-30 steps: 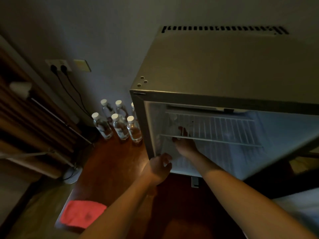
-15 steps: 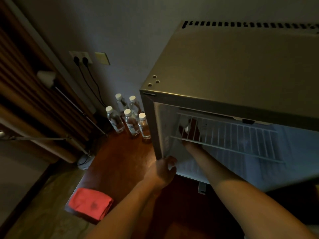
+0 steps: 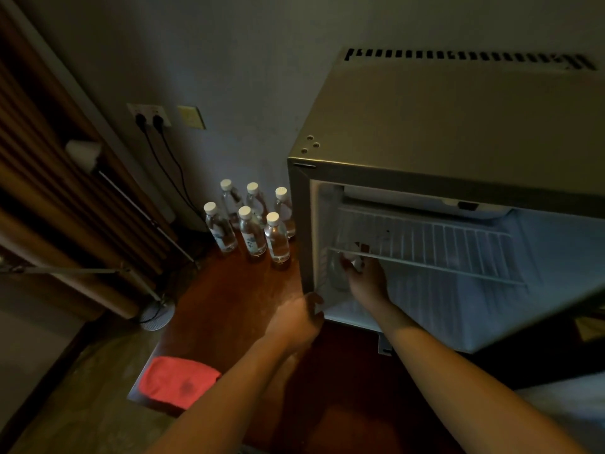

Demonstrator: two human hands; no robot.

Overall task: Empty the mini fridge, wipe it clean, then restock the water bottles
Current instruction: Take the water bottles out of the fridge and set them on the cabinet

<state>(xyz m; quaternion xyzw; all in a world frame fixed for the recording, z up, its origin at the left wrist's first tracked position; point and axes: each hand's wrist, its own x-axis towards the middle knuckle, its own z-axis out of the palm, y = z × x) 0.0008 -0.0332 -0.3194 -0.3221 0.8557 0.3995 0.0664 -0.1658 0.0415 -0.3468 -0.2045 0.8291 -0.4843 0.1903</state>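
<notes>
While the door of the mini fridge (image 3: 458,126) stood open, the scene was recorded from the head camera in dim light. The right hand (image 3: 368,283) was seen inside the cabinet, just under the front rail of the wire shelf (image 3: 425,244), near the left inner wall. Its fingers were curled round a water bottle (image 3: 355,257) with a white cap and label, held at the shelf's left end; how much of the bottle lay below the hand could not be told. The left hand (image 3: 296,321) was held at the lower left corner of the fridge opening, its fingers loosely bent against the frame edge; whether the edge was gripped or merely touched could not be told.

Six water bottles (image 3: 252,224) with white caps were stood upright in two rows of three on the wooden floor (image 3: 229,296), just beside the fridge's left wall and close to the room wall. A folded red cloth (image 3: 178,381) was laid flat near the floor's front left edge, well apart from the bottles. Two black plugs were seated in a wall socket (image 3: 149,116) above and left of the bottles, with their cables (image 3: 170,172) trailing down. A floor lamp base (image 3: 157,314) was seen at the left.
</notes>
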